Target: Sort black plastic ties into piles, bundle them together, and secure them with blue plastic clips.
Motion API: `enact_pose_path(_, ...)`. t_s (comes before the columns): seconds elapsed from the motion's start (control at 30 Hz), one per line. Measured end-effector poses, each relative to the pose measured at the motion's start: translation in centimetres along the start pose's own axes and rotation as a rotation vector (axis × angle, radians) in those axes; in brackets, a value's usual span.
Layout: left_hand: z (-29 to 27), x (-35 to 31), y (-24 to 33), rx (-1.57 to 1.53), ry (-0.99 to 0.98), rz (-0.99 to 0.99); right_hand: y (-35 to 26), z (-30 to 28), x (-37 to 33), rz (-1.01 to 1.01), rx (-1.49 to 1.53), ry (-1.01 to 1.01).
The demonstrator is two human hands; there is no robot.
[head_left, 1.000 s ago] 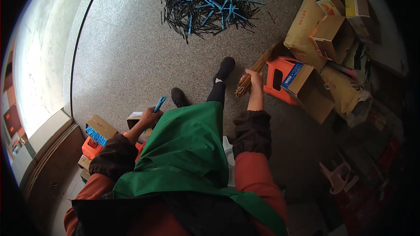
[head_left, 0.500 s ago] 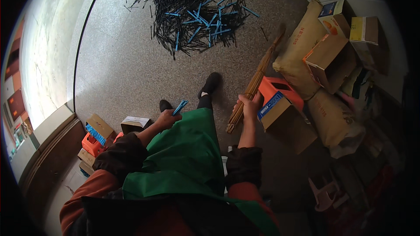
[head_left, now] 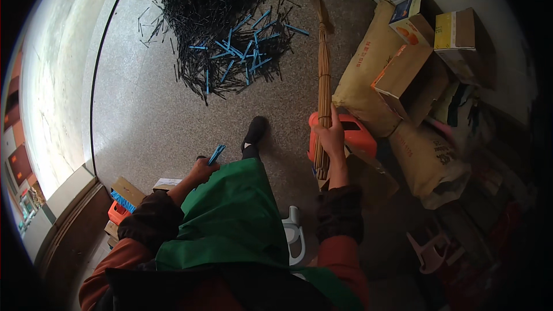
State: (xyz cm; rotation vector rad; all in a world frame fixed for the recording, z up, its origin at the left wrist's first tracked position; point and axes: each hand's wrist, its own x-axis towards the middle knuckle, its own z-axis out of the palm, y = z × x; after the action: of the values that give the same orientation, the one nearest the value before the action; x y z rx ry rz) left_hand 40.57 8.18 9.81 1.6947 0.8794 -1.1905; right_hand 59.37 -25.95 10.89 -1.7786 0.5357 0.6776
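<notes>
My left hand (head_left: 201, 171), at the left edge of the green apron (head_left: 227, 210), is closed around a small bunch of light-blue strips (head_left: 217, 154). In my right hand (head_left: 332, 138) is a broom (head_left: 324, 75) of thin tan sticks tied together. I grip it low on its handle, and its darker brush end points away from me, to the right of the pile. A large tangled heap of thin black pieces (head_left: 199, 3) lies on the speckled floor ahead. Several blue strips (head_left: 254, 52) like those in my left hand lie scattered over its near side.
An orange-red plastic container (head_left: 360, 134) stands beside my right hand, partly behind the broom. Tan sacks (head_left: 360, 69) and open cardboard boxes (head_left: 461, 34) line the right wall. A box of blue strips (head_left: 124, 200) stands at lower left. A whitish stool (head_left: 295, 242) is by my legs.
My right hand has swung the broom to the left, so it points nearly straight ahead. The view has shifted, and more of the whitish stool shows. My left hand keeps the blue strips.
</notes>
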Motion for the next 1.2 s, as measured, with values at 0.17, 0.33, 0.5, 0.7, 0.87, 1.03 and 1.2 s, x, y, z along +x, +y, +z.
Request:
enact_pose_path(0.17,0.0,0.6,0.8,-0.001,-0.044,-0.002,-0.7,-4.6,-3.9,-0.071,-0.5,0.2)
enact_pose_path(0.33,0.3,1.3,3.1,0.085,-0.063,-0.019,0.6,-6.8,-7.4,-0.404,-0.472,0.666)
enact_pose_path(0.5,0.2,1.3,4.1,0.176,-0.053,0.012,0.1,-8.1,-4.2,-0.303,-0.162,1.009)
enact_pose_path(0.7,-0.3,0.3,4.4,0.22,-0.067,-0.06,-0.5,-16.3,3.9,0.171,-0.132,1.148)
enact_pose_path(0.87,0.3,0.0,3.2,0.217,-0.066,-0.122,0.3,-20.9,10.2,0.288,-0.118,1.123)
enact_pose_path(1.03,0.5,2.1,-0.2,0.26,-0.071,-0.16,2.4,-22.1,19.0,0.202,0.003,1.158)
enact_pose_path(1.2,1.0,2.3,-0.3,0.315,-0.076,-0.146,3.7,-16.7,19.9,-0.048,0.111,0.962)
